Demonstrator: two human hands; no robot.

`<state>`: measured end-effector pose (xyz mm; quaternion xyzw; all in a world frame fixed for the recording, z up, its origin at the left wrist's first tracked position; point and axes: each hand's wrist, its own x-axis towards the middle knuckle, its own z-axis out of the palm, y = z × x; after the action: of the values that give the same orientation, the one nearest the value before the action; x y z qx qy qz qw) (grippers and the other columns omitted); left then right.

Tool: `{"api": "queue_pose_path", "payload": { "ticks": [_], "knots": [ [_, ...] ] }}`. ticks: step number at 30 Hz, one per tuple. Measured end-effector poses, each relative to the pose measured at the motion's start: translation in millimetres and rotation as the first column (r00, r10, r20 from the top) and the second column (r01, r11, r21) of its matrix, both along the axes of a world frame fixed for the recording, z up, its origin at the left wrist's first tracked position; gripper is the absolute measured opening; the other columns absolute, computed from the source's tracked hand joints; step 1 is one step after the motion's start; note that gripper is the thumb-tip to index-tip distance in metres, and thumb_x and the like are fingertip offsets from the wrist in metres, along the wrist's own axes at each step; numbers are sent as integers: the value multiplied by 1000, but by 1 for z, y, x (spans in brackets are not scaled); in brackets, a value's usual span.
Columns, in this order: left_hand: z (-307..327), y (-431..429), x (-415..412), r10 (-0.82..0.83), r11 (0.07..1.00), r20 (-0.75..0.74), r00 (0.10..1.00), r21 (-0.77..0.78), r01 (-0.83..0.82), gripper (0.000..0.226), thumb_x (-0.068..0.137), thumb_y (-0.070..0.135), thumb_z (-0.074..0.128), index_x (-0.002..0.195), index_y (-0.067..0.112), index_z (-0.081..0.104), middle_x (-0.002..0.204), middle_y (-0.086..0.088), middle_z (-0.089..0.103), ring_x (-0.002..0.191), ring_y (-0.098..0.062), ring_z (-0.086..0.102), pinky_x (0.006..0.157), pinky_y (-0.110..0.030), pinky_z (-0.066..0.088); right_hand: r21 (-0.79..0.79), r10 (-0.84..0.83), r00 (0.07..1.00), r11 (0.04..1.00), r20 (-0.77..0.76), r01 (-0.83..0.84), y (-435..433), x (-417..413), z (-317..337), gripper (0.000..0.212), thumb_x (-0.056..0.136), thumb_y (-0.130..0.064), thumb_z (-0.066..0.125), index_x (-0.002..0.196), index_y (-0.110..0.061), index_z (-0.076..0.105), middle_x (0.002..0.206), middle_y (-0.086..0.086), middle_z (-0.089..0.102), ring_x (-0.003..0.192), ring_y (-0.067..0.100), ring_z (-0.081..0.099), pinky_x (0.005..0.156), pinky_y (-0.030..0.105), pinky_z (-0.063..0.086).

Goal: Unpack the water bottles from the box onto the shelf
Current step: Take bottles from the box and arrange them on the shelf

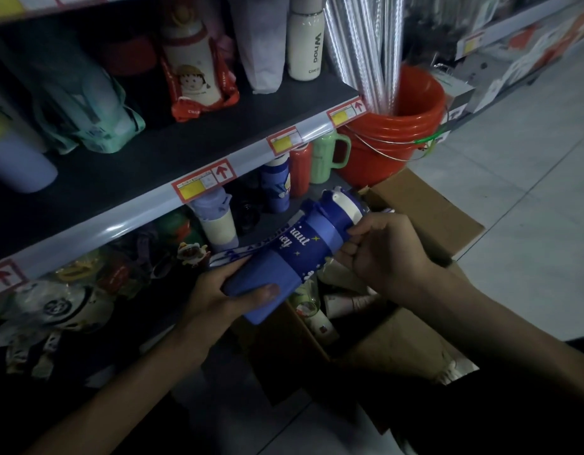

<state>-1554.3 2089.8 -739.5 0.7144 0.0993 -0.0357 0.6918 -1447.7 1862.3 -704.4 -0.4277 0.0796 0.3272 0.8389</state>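
Note:
A blue water bottle (293,254) with a white-trimmed lid and a printed strap lies tilted in the air over the open cardboard box (425,218). My left hand (225,293) grips its base end from below, thumb across the bottle. My right hand (385,247) pinches the bottle near the lid end. Several more packed items (320,307) show inside the box under the bottle. The lower shelf (264,221) just behind holds other bottles, among them another blue one (277,185).
The upper shelf (172,152) carries a white cartoon bottle (192,64), a cream bottle (305,44) and green bagged items. An orange bucket (395,126) with shiny rolls stands behind the box. Tiled floor (526,178) spreads to the right. Bagged goods crowd the lower left.

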Motion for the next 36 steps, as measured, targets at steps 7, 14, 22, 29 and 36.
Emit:
{"api": "queue_pose_path", "payload": {
  "ticks": [7, 14, 22, 29, 36],
  "knots": [
    [29, 8, -10, 179, 803, -281, 943, -512, -305, 52, 67, 39, 83, 112, 13, 73, 110, -16, 77, 79, -30, 76, 59, -35, 60, -37, 7, 986, 999, 166, -1, 27, -7, 10, 48, 75, 8, 56, 120, -7, 60, 90, 8, 67, 79, 22, 69, 88, 42, 54],
    [54, 32, -23, 257, 611, -264, 930, -701, -368, 39, 91, 38, 54, 100, 11, 80, 93, -14, 76, 66, -28, 70, 55, -35, 56, -276, 344, 892, 924, 293, -266, 83, -27, 11, 64, 77, -19, 82, 137, -13, 58, 135, 15, 65, 120, 34, 65, 99, 43, 52],
    [55, 78, -39, 252, 492, -281, 926, -787, -372, 54, 89, 53, 54, 105, 5, 73, 90, -19, 69, 59, -31, 61, 51, -31, 51, -253, 392, 860, 913, 327, -320, 171, -47, 35, 57, 72, -24, 83, 123, -7, 64, 112, 17, 73, 86, 27, 71, 80, 40, 54],
    [59, 125, -45, 583, 548, -264, 768, -570, -612, 40, 107, 38, 35, 97, 14, 65, 85, -6, 74, 69, -22, 67, 56, -30, 53, -285, 392, 838, 911, 381, -297, 227, -52, 42, 48, 80, -10, 81, 124, -11, 63, 116, 6, 76, 100, 24, 74, 81, 38, 60],
    [59, 184, -58, 707, 624, 320, 630, 135, -769, 28, 101, 11, 54, 92, 32, 70, 93, 8, 72, 81, 0, 64, 66, -17, 47, -297, 280, 843, 943, 459, -152, 282, -41, 37, 57, 77, -3, 85, 128, -7, 60, 112, 8, 76, 97, 26, 75, 82, 44, 62]
  ]
}}
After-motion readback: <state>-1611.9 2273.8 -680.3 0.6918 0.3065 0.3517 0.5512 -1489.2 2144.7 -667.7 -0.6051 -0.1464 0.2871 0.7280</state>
